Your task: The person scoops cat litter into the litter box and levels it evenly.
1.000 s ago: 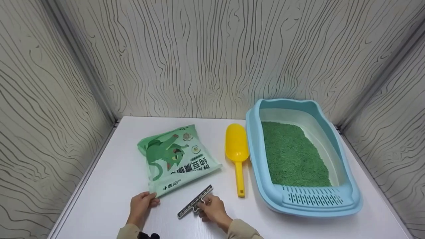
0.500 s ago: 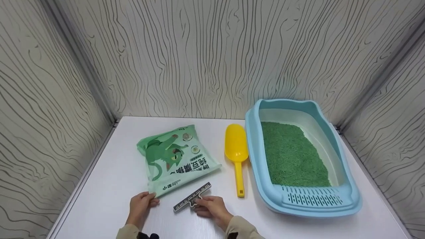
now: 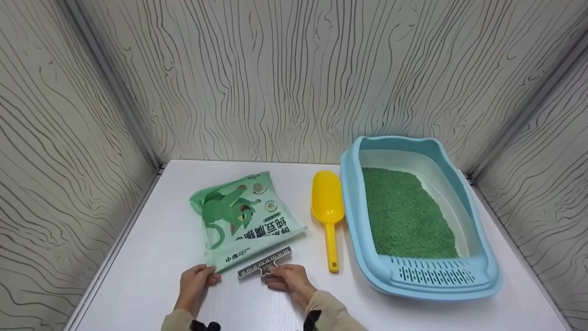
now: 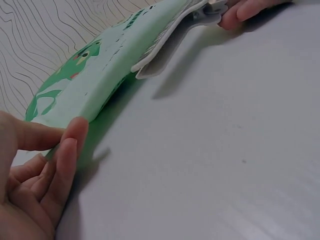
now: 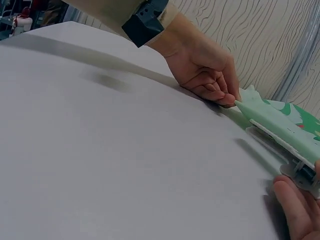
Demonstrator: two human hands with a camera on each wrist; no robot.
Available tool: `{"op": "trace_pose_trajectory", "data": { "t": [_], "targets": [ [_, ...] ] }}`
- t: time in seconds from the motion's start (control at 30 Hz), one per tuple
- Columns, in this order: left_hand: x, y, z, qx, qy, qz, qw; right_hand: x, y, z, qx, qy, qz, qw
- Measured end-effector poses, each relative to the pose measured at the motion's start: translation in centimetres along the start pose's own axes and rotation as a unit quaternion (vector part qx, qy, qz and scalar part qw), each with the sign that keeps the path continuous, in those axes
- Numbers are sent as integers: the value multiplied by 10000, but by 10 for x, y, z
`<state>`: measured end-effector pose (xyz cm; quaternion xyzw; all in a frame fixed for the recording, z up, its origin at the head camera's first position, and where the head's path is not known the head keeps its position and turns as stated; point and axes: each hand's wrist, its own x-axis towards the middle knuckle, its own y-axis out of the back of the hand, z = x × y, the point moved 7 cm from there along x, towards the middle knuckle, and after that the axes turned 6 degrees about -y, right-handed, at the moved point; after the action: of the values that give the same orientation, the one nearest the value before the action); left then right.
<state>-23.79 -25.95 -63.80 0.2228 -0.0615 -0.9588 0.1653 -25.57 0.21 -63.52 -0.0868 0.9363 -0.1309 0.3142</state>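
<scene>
Pinching the near corner of the green litter bag (image 3: 245,220), the left hand (image 3: 197,282) lies low on the white table (image 3: 151,257), thumb and forefinger closed on the bag's sealed edge while the other fingers curl loosely beneath; the left wrist view shows the fingertips (image 4: 72,137) pressed against that pale green edge. The forearm runs in from the near edge of the table, its beige sleeve (image 3: 177,320) just showing. The right hand (image 3: 287,280) rests beside it, knuckles up, fingers curled round the handle of a long bag clip (image 3: 265,268), which it holds against the bag's near edge, the clip's bar lying slantwise along that edge. In the right wrist view the clip (image 5: 300,172) sits right at the bag's rim with the fingertips (image 5: 295,200) just below it; whether its bar already bites the bag cannot be told. The bag lies flat at the middle of the table, printed side up. To its right lies a yellow scoop (image 3: 327,207), handle pointing toward the person, and just beyond that stands a blue litter tray (image 3: 436,276) holding green litter (image 3: 404,214).
</scene>
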Motion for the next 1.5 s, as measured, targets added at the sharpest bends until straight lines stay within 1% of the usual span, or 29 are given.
{"op": "trace_pose_trajectory", "data": {
  "t": [0.3,0.57,0.67,0.83,0.93,1.07,1.17,1.37,1.5],
  "targets": [
    [1,-5,3,-279,-28,-73,9996,13,-2,-10,423,156,-51,9990],
    [1,-7,1,-217,85,-117,9997,21,-3,-17,506,194,47,9985],
    [2,-8,2,-239,41,-138,9996,24,-4,-18,520,220,48,9984],
    [0,-9,4,-324,-26,-141,9994,29,-5,-19,510,277,80,9983],
    [0,-8,3,-358,59,-164,9992,31,-6,-19,504,270,123,9983],
    [1,-6,1,-316,123,-225,9992,31,-9,-20,477,274,142,9984],
    [1,-3,1,-202,90,-243,9995,32,-11,-20,429,257,112,9987],
    [0,-1,1,-177,34,-298,9994,33,-13,-19,197,192,4,9996],
    [-1,0,0,-154,94,-216,9996,32,-12,-17,114,237,-11,9997]
  ]
}}
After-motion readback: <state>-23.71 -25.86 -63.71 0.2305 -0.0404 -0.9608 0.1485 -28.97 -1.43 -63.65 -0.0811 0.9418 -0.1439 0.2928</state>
